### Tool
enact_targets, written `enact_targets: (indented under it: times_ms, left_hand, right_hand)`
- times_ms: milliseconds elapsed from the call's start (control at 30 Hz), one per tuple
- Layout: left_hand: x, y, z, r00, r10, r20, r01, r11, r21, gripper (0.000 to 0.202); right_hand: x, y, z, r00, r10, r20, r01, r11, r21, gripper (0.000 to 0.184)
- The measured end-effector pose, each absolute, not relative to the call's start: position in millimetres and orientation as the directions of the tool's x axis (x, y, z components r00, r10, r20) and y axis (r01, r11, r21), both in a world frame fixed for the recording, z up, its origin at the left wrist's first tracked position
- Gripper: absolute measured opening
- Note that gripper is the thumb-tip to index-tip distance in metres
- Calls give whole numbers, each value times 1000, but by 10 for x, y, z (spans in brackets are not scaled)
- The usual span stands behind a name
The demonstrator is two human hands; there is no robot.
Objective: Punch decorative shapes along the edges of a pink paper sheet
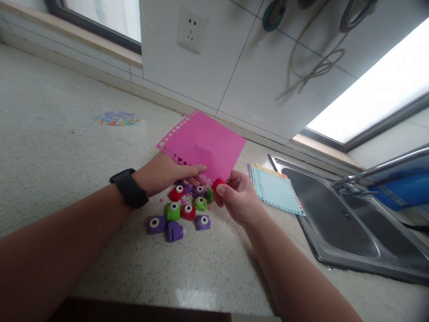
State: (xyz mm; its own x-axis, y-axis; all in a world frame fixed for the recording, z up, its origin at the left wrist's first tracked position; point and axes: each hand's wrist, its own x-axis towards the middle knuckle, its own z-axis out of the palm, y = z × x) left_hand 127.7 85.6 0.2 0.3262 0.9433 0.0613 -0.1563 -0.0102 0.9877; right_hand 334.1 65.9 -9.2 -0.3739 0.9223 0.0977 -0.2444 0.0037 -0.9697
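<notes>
My left hand (179, 173) is closed on a sheet of pink paper (209, 143), thumb on top and fingers underneath. Small punched shapes run along the sheet's left edge and the edge nearest me. In my right hand (239, 194) is a red craft punch (218, 184), pinched by thumb and fingers at the sheet's near right corner. Below the paper, several purple, green and red craft punches stand on the counter, among them a green punch (173, 211), a red punch (188, 212) and a purple punch (203, 222). Pink paper bits lie between them.
Right of my hands, a stack of punched sheets with a light blue sheet (279, 190) on top lies beside the steel sink (321, 214). A patch of colourful paper bits (118, 119) is at the back left of the counter (67, 179). The tiled wall carries a socket (191, 32).
</notes>
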Motion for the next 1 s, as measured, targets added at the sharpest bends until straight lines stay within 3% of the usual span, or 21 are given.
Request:
enact_targets:
  times_ms: [333,533,667,867,1000]
  left_hand:
    - [1286,836,11,332,939,94,-126,-54,991,28]
    - [1264,860,-29,390,883,261,-21,-275,961,33]
    - [1323,805,-47,550,798,245,-90,-235,968,31]
    - [1435,684,5,563,785,258,-26,-295,955,38]
    - [1478,644,31,599,773,211,-93,-195,976,36]
  right_hand:
    - [3323,641,-55,-373,925,76,-142,24,-990,36]
    - [3339,652,-91,-364,924,116,-175,54,-983,33]
    - [3336,656,-117,-338,928,158,-187,99,-977,32]
    - [3296,607,-54,-279,947,160,-112,133,-985,37]
    - [3294,586,-36,-302,943,137,-115,107,-988,37]
